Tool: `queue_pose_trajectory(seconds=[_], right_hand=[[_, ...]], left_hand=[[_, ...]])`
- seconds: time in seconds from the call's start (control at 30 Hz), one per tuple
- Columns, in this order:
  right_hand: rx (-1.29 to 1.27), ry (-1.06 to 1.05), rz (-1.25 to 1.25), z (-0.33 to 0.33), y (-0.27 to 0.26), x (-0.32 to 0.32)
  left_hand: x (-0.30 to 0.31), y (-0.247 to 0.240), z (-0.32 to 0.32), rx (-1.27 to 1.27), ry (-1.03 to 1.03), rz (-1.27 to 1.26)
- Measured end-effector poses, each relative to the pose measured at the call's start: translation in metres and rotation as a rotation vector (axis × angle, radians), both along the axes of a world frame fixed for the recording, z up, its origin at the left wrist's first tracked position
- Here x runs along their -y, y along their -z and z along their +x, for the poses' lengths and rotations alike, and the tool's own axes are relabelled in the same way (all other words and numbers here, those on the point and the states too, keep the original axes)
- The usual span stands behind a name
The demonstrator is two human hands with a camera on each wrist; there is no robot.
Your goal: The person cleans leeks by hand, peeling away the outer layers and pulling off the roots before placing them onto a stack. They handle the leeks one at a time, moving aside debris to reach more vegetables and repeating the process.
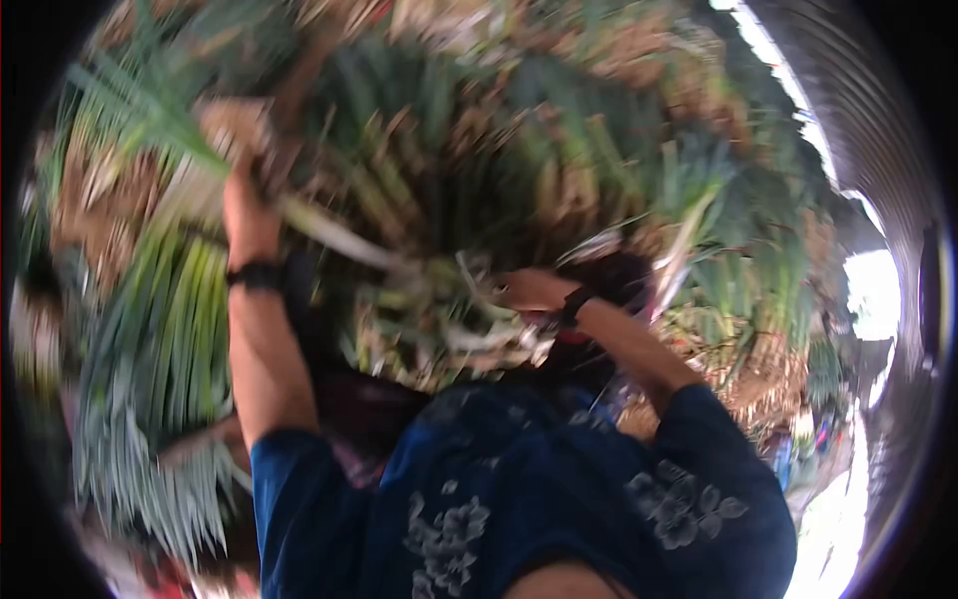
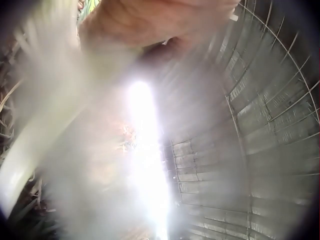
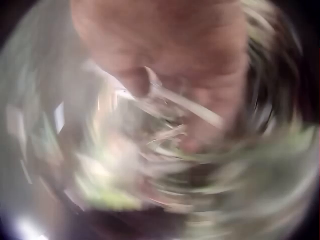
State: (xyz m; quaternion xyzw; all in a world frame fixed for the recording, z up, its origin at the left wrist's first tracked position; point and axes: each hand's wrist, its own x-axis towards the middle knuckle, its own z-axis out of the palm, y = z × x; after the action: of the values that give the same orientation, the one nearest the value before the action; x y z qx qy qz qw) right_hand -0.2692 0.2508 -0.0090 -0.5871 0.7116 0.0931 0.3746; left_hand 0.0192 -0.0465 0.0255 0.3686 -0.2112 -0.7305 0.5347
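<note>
My left hand (image 1: pixel 247 210) is raised at the left, gripping a leek (image 1: pixel 344 238). The leek's white shank points right and down toward the middle, and long green leaves fan out at the upper left. In the left wrist view the pale shank (image 2: pixel 25 155) slants down from beneath the curled fingers. Lower and to the right, my right hand (image 1: pixel 536 290) is near the shank's end but apart from it. Its fingers curl around a thin pale strip (image 3: pixel 192 106), blurred in the right wrist view. Each wrist wears a dark band.
Piled leeks (image 1: pixel 559 150) spread across the back and right. Another bundle of leeks (image 1: pixel 165 339) lies at the left with its leaves hanging toward me. Pale trimmings (image 1: pixel 449 334) lie in front of my body. A ribbed grey sheet (image 1: pixel 883 110) curves along the right side.
</note>
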Motion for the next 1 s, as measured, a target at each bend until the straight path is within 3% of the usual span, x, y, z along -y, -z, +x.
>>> queue_pose_trajectory(seconds=[0.03, 0.1, 0.17, 0.23, 0.4, 0.5, 0.67, 0.77, 0.8, 0.83, 0.9, 0.93, 0.97, 1.0], right_hand=[[-0.43, -0.575, -0.135, -0.023, 0.057, -0.015], [-0.043, -0.129, -0.192, -0.026, 0.105, 0.015], [0.154, 0.116, -0.332, -0.017, 0.104, 0.068], [0.207, 0.174, -0.561, -0.002, 0.11, 0.12], [0.291, 0.548, -0.707, -0.001, 0.227, 0.215], [0.201, 0.707, -0.438, -0.005, 0.279, 0.231], [-0.011, 0.604, -0.218, 0.0, 0.289, 0.242], [0.239, 0.558, -0.228, -0.019, 0.263, 0.256], [0.361, 0.688, -0.376, -0.023, 0.27, 0.259], [0.818, 0.976, -0.431, -0.021, 0.245, 0.263], [1.056, 1.159, -0.417, -0.028, 0.185, 0.26], [0.944, 1.109, -0.318, -0.034, 0.173, 0.245], [0.736, 0.955, -0.346, -0.046, 0.215, 0.227], [0.807, 0.981, -0.303, -0.051, 0.227, 0.207]], left_hand=[[0.019, 0.018, 0.012, 0.009, 0.086, -0.052], [-0.004, -0.015, 0.006, 0.075, 0.073, -0.033], [-0.011, -0.023, 0.005, 0.09, 0.078, -0.081], [-0.016, -0.027, 0.001, 0.104, 0.106, -0.118], [-0.014, -0.024, -0.01, 0.174, 0.145, -0.185], [-0.014, -0.027, -0.02, 0.211, 0.123, -0.171], [-0.013, -0.028, -0.035, 0.248, 0.097, -0.068], [-0.013, -0.027, -0.04, 0.27, 0.123, -0.061], [-0.014, -0.026, -0.042, 0.282, 0.135, -0.073], [-0.015, -0.026, -0.044, 0.292, 0.128, -0.069], [-0.019, -0.025, -0.047, 0.312, 0.117, -0.064], [-0.02, -0.024, -0.047, 0.3, 0.134, -0.1], [-0.022, -0.021, -0.047, 0.297, 0.156, -0.083], [-0.02, -0.018, -0.049, 0.294, 0.177, -0.08]])
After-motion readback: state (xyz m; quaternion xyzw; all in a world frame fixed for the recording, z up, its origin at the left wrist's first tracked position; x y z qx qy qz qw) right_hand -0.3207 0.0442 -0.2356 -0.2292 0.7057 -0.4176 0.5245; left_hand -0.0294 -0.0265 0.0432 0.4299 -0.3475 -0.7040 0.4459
